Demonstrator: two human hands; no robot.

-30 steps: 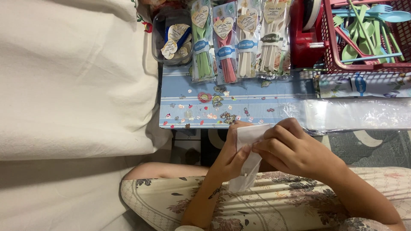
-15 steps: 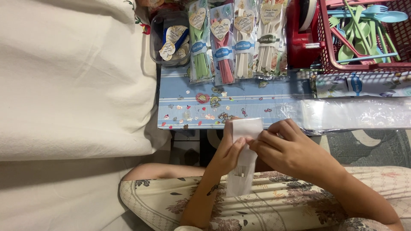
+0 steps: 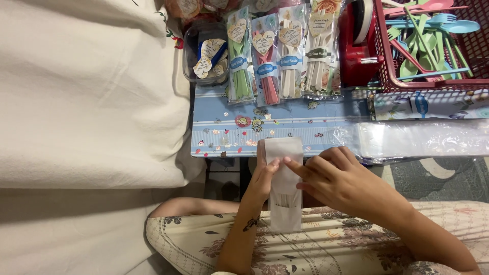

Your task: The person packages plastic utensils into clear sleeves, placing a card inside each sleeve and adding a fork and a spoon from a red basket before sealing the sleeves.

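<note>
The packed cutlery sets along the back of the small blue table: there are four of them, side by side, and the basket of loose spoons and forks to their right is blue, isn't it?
Not quite. The head view shows four packed cutlery sets side by side at the back of the small blue table, but the basket of loose spoons and forks to their right is red, not blue.

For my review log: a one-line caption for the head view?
Both hands, left hand and right hand, hold a narrow clear plastic sleeve before the blue patterned table.

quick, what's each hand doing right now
Left hand: shut on the narrow clear plastic sleeve.
Right hand: shut on the same sleeve, fingers pinching it.
</note>
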